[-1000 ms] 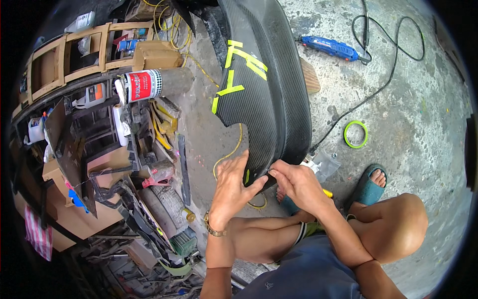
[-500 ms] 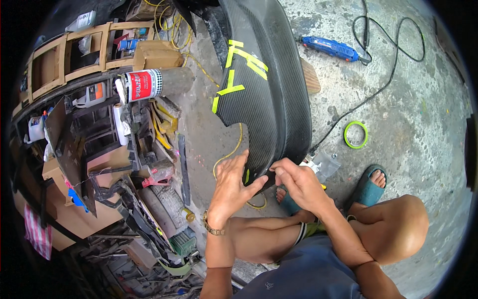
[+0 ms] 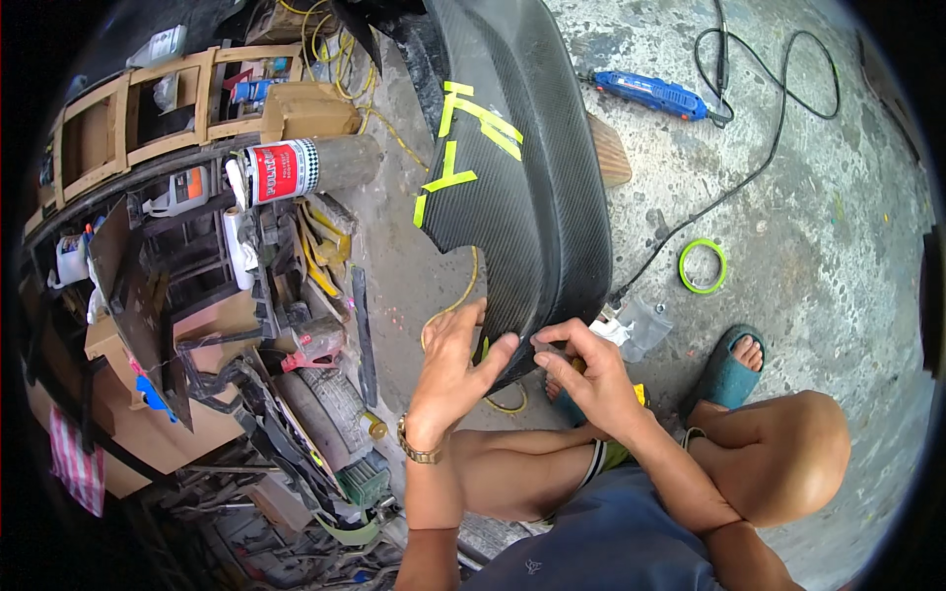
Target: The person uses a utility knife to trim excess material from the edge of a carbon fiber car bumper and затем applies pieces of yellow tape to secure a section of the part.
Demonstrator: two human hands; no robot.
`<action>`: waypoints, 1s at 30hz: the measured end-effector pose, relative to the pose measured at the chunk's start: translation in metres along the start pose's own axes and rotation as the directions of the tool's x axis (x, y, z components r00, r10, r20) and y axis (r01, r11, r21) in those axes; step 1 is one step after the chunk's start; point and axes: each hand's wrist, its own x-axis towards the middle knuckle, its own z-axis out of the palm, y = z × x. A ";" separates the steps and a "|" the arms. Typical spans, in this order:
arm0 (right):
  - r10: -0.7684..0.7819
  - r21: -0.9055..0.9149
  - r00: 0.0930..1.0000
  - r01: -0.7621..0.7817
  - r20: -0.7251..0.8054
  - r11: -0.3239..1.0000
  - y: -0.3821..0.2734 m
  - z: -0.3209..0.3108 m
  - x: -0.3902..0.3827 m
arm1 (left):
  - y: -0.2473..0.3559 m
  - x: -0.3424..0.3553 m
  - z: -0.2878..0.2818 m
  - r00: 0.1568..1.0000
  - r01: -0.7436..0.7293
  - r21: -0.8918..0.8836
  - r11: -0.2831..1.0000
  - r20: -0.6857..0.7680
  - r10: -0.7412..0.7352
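Observation:
A dark carbon-fibre panel (image 3: 527, 212) with a curved outer side stretches away from me, strips of yellow-green tape (image 3: 498, 133) stuck on its left part. My left hand (image 3: 448, 369), a watch on its wrist, grips the panel's near left edge, thumb on the near end and fingers along the side. Just right of that thumb, my right hand (image 3: 591, 369) is closed in a pinch at the panel's near tip. Something small and dark seems to sit between its thumb and forefinger, too hidden to name.
A blue corded rotary tool (image 3: 655, 94) and a green tape roll (image 3: 703, 266) lie on the concrete floor to the right. A wooden block (image 3: 609, 153) sits by the panel. Left stand a red-labelled can (image 3: 281, 169), a wooden frame (image 3: 123, 118) and piled scrap parts.
The panel's near end has shifted slightly left and toward me. My right hand's fingers have opened out a little from a tighter curl; my left hand keeps its place at the edge.

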 end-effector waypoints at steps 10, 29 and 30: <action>-0.240 -0.121 0.971 0.237 -0.007 0.964 -0.007 0.002 0.002 | 0.006 -0.001 -0.008 0.996 0.021 -0.038 0.999 0.093 -0.017; -0.267 -0.161 0.963 0.260 -0.020 0.952 -0.004 0.004 0.003 | 0.005 0.000 -0.010 0.990 0.019 -0.037 0.999 0.137 -0.014; -0.273 -0.164 0.962 0.266 -0.022 0.950 -0.004 0.004 0.003 | 0.005 0.000 -0.010 0.990 0.021 -0.035 0.999 0.138 -0.016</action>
